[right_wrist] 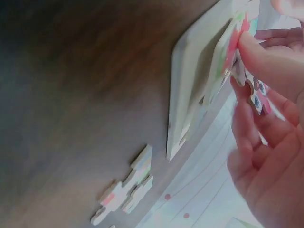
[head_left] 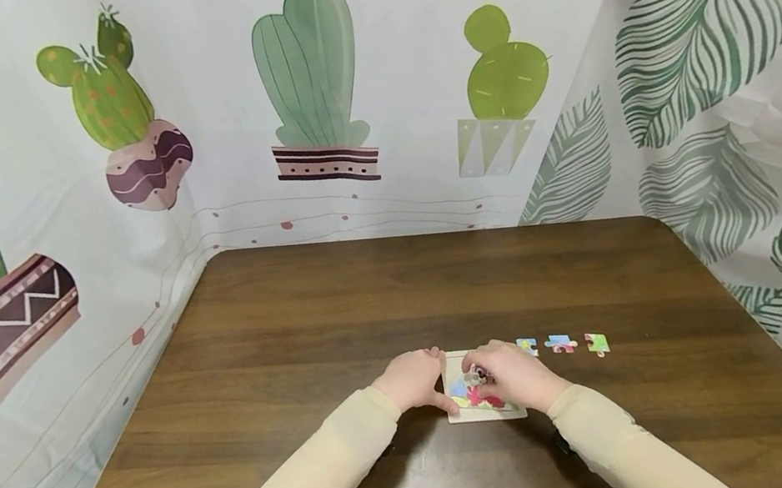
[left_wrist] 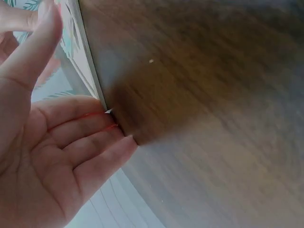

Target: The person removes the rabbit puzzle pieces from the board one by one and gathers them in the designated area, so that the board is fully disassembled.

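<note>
A small jigsaw puzzle tray with a pale frame (head_left: 488, 417) lies on the table, partly filled with colourful pieces. At its left side is my left hand (head_left: 415, 379), the thumb on the frame's near left corner. In the left wrist view the fingers (left_wrist: 90, 161) of that hand are fairly straight, their tips by the tray's edge (left_wrist: 88, 61). My right hand (head_left: 516, 373) is over the tray and pinches a puzzle piece (right_wrist: 259, 95) between thumb and fingers. The right hand covers part of the picture.
Three loose puzzle pieces lie in a row right of the tray: a blue and yellow one (head_left: 527, 344), a blue and pink one (head_left: 561, 343) and a green one (head_left: 597, 343). Brown wooden table (head_left: 282, 328) surrounds them. Cactus-and-leaf cloth (head_left: 413, 89) hangs behind.
</note>
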Tool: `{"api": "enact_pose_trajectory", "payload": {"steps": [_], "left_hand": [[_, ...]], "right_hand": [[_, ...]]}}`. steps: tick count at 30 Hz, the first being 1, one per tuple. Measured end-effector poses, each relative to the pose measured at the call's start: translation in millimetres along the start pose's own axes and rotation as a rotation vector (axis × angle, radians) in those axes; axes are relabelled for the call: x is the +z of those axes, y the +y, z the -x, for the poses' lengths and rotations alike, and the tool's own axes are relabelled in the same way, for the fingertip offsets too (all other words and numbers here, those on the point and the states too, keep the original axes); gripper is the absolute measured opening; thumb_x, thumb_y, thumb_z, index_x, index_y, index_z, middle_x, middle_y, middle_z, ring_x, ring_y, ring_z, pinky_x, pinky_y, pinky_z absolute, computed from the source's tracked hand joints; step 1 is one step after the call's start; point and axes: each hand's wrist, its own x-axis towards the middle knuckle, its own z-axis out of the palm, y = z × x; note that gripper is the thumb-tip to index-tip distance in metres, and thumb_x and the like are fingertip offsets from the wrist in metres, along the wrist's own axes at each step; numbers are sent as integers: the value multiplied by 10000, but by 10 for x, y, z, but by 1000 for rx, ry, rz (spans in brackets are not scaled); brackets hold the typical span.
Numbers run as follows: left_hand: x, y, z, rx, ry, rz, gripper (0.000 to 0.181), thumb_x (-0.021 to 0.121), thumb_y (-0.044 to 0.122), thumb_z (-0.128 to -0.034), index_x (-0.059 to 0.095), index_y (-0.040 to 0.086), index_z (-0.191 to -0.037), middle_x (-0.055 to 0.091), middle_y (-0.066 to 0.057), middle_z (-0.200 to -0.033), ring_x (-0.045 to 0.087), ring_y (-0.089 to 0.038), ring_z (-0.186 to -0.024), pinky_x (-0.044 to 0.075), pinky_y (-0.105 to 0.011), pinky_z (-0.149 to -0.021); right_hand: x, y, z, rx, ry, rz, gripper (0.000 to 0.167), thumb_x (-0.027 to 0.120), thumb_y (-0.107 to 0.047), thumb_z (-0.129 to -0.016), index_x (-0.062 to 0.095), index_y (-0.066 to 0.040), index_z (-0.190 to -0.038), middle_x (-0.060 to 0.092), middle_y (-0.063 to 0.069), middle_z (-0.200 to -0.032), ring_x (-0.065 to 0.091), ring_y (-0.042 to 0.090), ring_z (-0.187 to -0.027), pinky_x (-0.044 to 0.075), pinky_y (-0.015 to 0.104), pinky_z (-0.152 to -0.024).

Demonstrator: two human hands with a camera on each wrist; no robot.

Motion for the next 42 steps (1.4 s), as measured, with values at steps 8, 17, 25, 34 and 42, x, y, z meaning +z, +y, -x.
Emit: {"api": "enact_pose_trajectory", "payload": {"steps": [8,17,25,34,42], "left_hand": [[46,52,-27,-18,102,-27,672,742,586,-699,679,51,-1101,696,-63,-1036,677,-196,-788,541,-295,-648],[73,48,-61,-13,120,-37,593,741,603,-685,695,89,-977,700,-59,-1019,675,-187,-739,537,-291,-610],[95,44,-68,-27,105,-39,690,739,603,-688,686,60,-1112,691,-75,-1091,684,-200,-814,544,-299,-665],[82,64,-47,-30,102,-57,714,739,604,-683,678,59,-1139,687,-69,-1114,687,-199,-842,547,-293,-674],[47,76,-28,-36,79,-60,768,724,603,-701,640,45,-1221,665,-81,-1179,675,-200,-953,546,-290,-741]], "right_hand": [[-1,20,-31,138,-62,-59,356,840,-192,-694,655,-94,-982,624,-16,-870,535,107,-745,501,314,-709],[-41,57,-20,12,-43,-91,183,768,-98,-775,667,-110,-926,615,-22,-825,522,92,-714,493,281,-677],[-132,178,51,81,-12,-229,180,647,-26,-869,693,-46,-1041,629,-8,-840,488,79,-700,453,225,-637],[-216,397,248,174,5,-366,128,612,-65,-905,682,-22,-1003,605,3,-784,501,44,-595,460,218,-510],[-294,567,399,181,37,-293,122,633,-85,-890,722,-51,-965,640,8,-846,498,13,-607,452,219,-552]]}}
